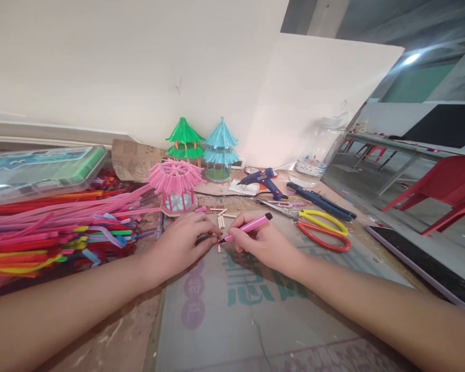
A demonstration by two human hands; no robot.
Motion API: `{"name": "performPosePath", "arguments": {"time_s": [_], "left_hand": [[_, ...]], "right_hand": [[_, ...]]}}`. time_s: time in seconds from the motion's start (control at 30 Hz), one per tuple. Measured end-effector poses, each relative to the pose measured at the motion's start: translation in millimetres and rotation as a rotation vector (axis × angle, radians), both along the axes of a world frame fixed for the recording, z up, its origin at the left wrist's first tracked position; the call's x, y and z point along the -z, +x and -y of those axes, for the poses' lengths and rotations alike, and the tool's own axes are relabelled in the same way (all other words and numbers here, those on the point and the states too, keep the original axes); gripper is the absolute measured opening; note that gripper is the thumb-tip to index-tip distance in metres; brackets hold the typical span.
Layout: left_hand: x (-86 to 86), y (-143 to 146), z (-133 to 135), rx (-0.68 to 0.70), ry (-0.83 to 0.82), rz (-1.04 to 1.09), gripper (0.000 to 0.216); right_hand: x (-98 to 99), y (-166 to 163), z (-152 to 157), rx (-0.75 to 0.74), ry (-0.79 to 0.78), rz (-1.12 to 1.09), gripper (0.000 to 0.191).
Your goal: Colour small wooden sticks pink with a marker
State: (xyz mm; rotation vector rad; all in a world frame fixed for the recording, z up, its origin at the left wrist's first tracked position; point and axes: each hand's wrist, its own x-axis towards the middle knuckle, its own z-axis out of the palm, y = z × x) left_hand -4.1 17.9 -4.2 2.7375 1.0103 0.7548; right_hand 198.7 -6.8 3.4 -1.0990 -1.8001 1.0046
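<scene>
My right hand (260, 242) is closed around a pink marker pen (248, 227), its tip touching a short wooden stick (218, 245) on the work surface. My left hand (183, 238) rests palm down with its fingertips pinching or pressing that same stick. Several more short sticks (220, 219) lie just beyond my fingers. A pink straw pavilion model (175, 186) stands right behind my left hand.
Green (184, 140) and blue (220, 149) straw pavilions stand by the white wall. A pile of coloured straws (54, 227) fills the left. A blue glue gun (264, 182), red and yellow scissors (324, 229), a blue tool (321, 202) and a dark tablet (422, 258) lie right.
</scene>
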Motion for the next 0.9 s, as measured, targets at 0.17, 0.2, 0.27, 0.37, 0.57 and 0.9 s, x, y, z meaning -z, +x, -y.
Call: {"name": "performPosePath", "arguments": {"time_s": [0.17,0.2,0.27,0.37,0.57,0.9], "left_hand": [[-1.0,0.2,-2.1,0.063,0.028,0.007,0.015],[-1.2,0.3,-2.4,0.062,0.030,0.007,0.015],[-1.3,0.4,-2.8,0.064,0.036,0.005,0.016],[-1.5,0.6,-2.7,0.062,0.042,-0.007,0.016],[-1.4,0.5,-2.5,0.065,0.042,-0.011,0.016],[-2.0,0.7,-3.6,0.072,0.030,-0.008,0.015]], "right_hand": [[0.1,0.2,-0.8,-0.004,0.012,0.007,0.014],[0.0,0.3,-0.8,-0.004,0.007,0.006,0.014],[-0.4,0.8,-0.4,-0.009,-0.004,0.007,0.015],[-1.3,1.5,0.6,-0.025,-0.017,0.005,0.014],[-0.7,0.6,0.7,-0.021,-0.025,-0.021,0.014],[-0.5,0.9,-0.1,-0.044,-0.034,-0.009,0.014]]}}
